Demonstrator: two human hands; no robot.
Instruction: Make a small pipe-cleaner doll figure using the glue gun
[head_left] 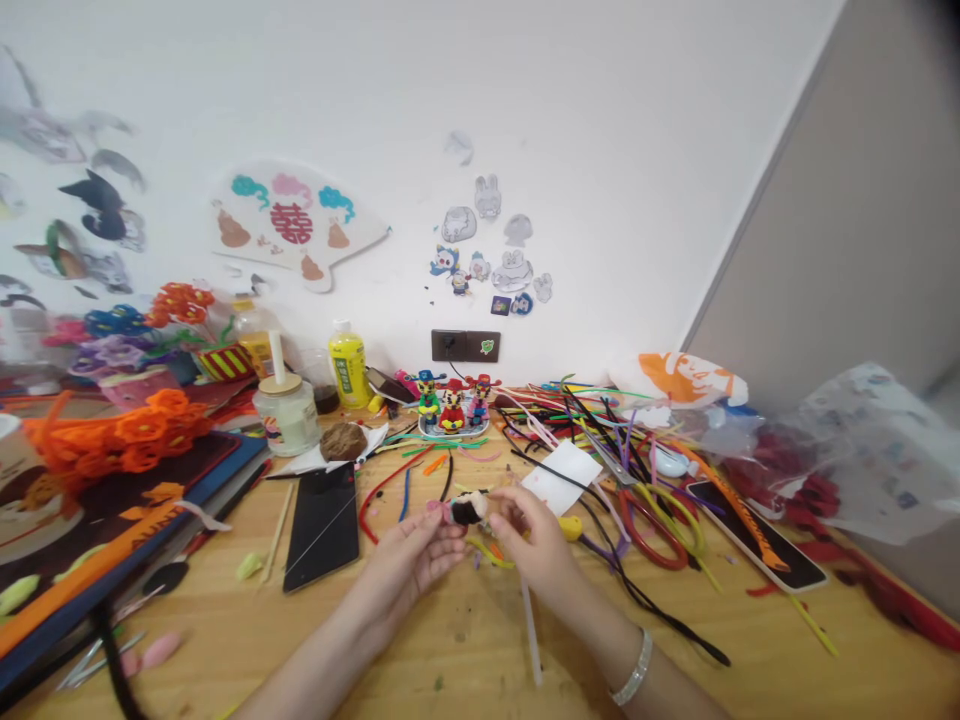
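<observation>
Both my hands meet over the middle of the wooden table (465, 640). My left hand (420, 555) and my right hand (529, 535) pinch a small fuzzy pipe-cleaner piece (466, 510) between their fingertips; it is dark with white and pink parts. A bracelet (636, 672) sits on my right wrist. A yellow pipe cleaner (491, 553) lies just under the hands, and a white stick (531, 630) lies beside my right forearm.
A heap of coloured pipe cleaners (600, 440) covers the table's right. A black phone (324, 525) lies to the left, another (757, 535) to the right. Small figures (452, 408), a yellow bottle (349, 365), a jar (287, 410) and orange pipe-cleaner flowers (127, 430) stand further back.
</observation>
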